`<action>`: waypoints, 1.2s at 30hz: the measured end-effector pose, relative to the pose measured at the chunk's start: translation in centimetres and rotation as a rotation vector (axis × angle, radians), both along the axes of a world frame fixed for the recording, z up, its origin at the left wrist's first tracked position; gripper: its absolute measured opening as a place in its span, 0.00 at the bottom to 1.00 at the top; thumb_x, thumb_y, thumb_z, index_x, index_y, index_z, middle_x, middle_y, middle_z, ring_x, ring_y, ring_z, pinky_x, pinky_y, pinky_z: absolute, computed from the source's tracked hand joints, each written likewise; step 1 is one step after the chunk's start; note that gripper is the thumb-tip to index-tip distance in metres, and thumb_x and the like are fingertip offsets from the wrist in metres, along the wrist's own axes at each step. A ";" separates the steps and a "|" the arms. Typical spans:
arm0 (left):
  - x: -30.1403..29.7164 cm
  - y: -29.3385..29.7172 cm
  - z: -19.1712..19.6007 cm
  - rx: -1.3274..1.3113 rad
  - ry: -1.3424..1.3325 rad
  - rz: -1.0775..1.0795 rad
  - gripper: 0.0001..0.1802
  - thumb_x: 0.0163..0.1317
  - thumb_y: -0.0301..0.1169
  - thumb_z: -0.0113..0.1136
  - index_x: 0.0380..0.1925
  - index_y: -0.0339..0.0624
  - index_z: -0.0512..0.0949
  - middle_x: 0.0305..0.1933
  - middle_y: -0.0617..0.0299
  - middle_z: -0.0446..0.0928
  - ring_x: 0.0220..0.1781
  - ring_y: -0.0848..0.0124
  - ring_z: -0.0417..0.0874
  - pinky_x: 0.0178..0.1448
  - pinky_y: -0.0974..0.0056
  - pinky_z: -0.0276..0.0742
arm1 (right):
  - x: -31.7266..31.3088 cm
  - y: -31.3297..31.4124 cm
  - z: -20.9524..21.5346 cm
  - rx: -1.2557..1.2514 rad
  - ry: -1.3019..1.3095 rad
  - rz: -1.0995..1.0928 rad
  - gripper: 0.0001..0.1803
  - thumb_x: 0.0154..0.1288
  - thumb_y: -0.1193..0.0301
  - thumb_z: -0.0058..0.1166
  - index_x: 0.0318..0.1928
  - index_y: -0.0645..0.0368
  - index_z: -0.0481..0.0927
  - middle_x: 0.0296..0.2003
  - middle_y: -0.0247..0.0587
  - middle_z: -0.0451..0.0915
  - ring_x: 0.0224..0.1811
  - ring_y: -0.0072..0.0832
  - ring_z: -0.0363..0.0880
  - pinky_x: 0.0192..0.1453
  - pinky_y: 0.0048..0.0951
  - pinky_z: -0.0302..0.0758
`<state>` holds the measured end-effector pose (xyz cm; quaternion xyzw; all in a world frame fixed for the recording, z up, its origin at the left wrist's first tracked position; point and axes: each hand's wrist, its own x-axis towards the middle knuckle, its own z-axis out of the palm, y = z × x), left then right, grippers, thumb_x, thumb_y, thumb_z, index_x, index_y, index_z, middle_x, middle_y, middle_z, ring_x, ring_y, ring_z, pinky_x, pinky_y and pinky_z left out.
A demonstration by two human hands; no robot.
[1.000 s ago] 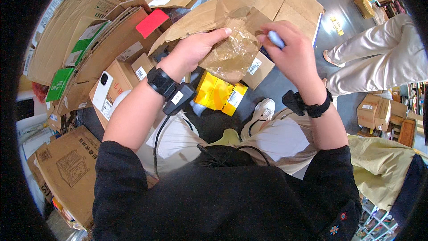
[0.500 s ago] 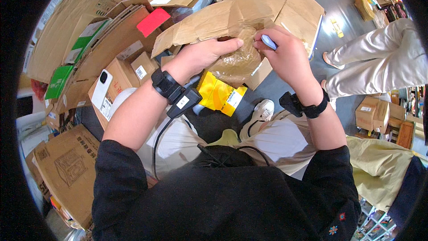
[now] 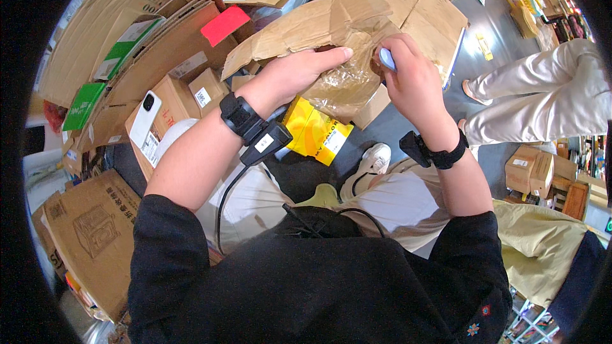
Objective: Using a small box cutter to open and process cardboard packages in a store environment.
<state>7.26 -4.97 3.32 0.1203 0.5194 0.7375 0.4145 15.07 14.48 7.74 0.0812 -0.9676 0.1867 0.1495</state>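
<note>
Two hands work one flattened cardboard box (image 3: 357,22), held up before us over the lap. Our left hand (image 3: 290,73) lies spread flat on its crinkled tape-covered patch (image 3: 347,86), pressing it steady; our right hand (image 3: 411,76), just beside, closes its grip around a small blue cutter (image 3: 386,58). We judge the cardboard light, stiff yet bendable, the tape slick, so it is best gripped along a flap edge.

left hand (image 3: 290,76) flat, fingers extended, right hand (image 3: 411,79) fisted, grip closed
</note>
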 end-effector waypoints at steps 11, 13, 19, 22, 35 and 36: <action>-1.1 -0.8 0.4 0.025 -0.158 0.053 0.22 0.68 0.41 0.58 0.53 0.35 0.76 0.51 0.57 0.81 0.49 0.71 0.84 0.55 0.66 0.79 | -1.1 0.8 0.0 -0.235 0.298 -0.064 0.13 0.57 0.72 0.65 0.43 0.56 0.81 0.36 0.42 0.82 0.38 0.39 0.82 0.42 0.35 0.77; -1.2 -0.9 0.6 -0.036 -0.156 0.111 0.21 0.69 0.40 0.57 0.54 0.35 0.75 0.51 0.56 0.81 0.49 0.69 0.84 0.55 0.65 0.79 | -0.8 0.8 0.2 -0.213 0.237 -0.035 0.13 0.56 0.72 0.66 0.42 0.57 0.81 0.35 0.42 0.82 0.37 0.39 0.82 0.42 0.34 0.77; -2.9 -1.0 -1.2 0.135 -0.333 0.254 0.19 0.71 0.36 0.53 0.56 0.37 0.71 0.54 0.53 0.79 0.54 0.63 0.83 0.60 0.58 0.79 | 0.6 -1.0 0.2 -0.116 0.077 0.295 0.18 0.51 0.63 0.71 0.41 0.56 0.81 0.38 0.40 0.80 0.37 0.39 0.82 0.38 0.34 0.79; -3.1 -1.3 -1.5 0.150 -0.358 0.268 0.19 0.71 0.36 0.52 0.57 0.37 0.71 0.55 0.52 0.78 0.56 0.63 0.81 0.63 0.58 0.77 | 0.4 -1.7 -0.7 -0.062 0.088 0.203 0.19 0.52 0.62 0.69 0.43 0.55 0.81 0.37 0.38 0.79 0.37 0.39 0.82 0.38 0.35 0.79; -2.1 -2.1 0.0 0.158 -0.104 0.012 0.24 0.68 0.40 0.55 0.61 0.42 0.70 0.60 0.59 0.76 0.61 0.69 0.76 0.67 0.60 0.67 | -0.8 -0.1 -1.4 -0.165 0.051 0.021 0.09 0.60 0.68 0.62 0.38 0.57 0.79 0.34 0.46 0.79 0.35 0.47 0.80 0.37 0.40 0.76; -1.8 -2.1 0.3 0.155 -0.102 0.008 0.24 0.68 0.40 0.55 0.61 0.42 0.70 0.60 0.59 0.76 0.61 0.69 0.76 0.67 0.60 0.67 | -0.9 -0.1 -1.5 -0.167 0.054 0.017 0.09 0.60 0.68 0.62 0.38 0.57 0.79 0.34 0.46 0.79 0.35 0.47 0.80 0.37 0.40 0.76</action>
